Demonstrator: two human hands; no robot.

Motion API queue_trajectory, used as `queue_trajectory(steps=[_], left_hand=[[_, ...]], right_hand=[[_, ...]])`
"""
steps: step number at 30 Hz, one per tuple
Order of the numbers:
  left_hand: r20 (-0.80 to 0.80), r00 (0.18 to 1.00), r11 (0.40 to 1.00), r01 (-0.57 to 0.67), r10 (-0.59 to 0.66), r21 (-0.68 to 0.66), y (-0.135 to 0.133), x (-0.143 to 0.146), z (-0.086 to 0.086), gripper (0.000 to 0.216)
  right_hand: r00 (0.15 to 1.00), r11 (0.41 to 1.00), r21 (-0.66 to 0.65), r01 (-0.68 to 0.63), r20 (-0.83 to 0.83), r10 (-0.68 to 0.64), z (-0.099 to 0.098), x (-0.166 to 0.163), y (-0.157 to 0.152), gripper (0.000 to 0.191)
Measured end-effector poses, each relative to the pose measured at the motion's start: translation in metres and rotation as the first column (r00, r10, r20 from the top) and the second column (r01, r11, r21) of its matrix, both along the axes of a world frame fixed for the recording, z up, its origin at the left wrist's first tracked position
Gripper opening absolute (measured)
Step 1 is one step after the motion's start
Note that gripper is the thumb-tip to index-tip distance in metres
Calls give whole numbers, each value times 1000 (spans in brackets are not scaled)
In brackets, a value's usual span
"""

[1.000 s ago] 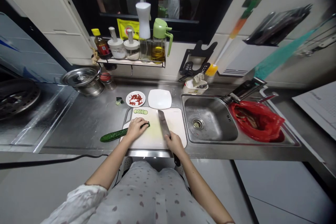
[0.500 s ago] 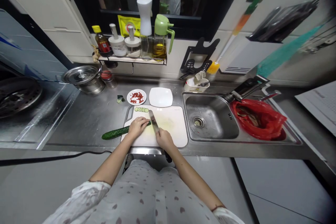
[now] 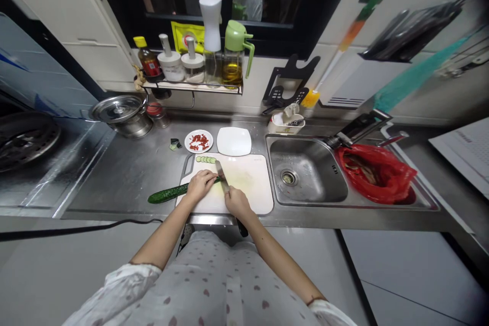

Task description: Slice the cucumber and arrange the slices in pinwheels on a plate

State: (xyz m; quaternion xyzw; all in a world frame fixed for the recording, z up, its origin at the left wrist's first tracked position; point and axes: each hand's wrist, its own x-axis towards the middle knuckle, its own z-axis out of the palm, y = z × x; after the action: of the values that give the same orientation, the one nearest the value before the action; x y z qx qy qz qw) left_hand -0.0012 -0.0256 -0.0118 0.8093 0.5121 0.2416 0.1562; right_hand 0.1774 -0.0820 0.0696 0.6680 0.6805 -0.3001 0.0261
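Note:
A long green cucumber lies across the left edge of the white cutting board, part of it hidden under my left hand. That hand is closed over the cucumber near its right end. My right hand grips a kitchen knife; its black handle shows below the fist. The blade stands at the cucumber's right end, close to my left fingertips. Several round cucumber slices lie in a row along the board's top edge, near the knife tip.
Behind the board stand a plate of chopped red pieces and a white square plate. Dark green peel scraps lie left of them. The sink, with a red plastic bag, is at right; a lidded pot stands at back left.
My right hand and the knife have moved slightly left, bringing the blade nearer my left fingers. My left hand and the cucumber look almost unmoved.

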Motion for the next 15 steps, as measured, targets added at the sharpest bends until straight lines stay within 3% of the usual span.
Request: queue_trajectory(steps=[15], left_hand=[[-14,1000,1000,22,-22,-12,1,0,4,28]], right_hand=[[1000,1000,4,11,-16,-11,-1,-10,13,30]])
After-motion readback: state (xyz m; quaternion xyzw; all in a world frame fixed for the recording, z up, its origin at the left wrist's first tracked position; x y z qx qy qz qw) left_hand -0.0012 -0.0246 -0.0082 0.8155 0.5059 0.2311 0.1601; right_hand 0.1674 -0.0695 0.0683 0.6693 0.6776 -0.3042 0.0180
